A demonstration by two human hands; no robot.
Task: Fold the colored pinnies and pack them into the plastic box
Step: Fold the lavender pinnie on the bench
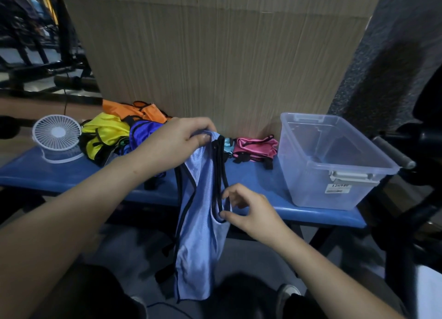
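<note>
A light blue pinny [199,235] with black trim hangs in front of the blue bench [71,175]. My left hand [177,141] grips its top edge up high. Lower down, my right hand [248,211] pinches the black trim of its strap opening. A heap of pinnies lies on the bench at the left: yellow [102,132], orange [141,110] and dark blue [143,132]. A folded pink pinny [254,146] lies at the back, with a bit of teal fabric [228,144] beside it. The clear plastic box [334,161] stands on the bench at the right, without a lid.
A small white fan [57,137] sits at the bench's left end. A cardboard panel [215,55] stands behind the bench. Dark equipment and a grey roller handle [394,155] crowd the right side. My knees and a shoe show below.
</note>
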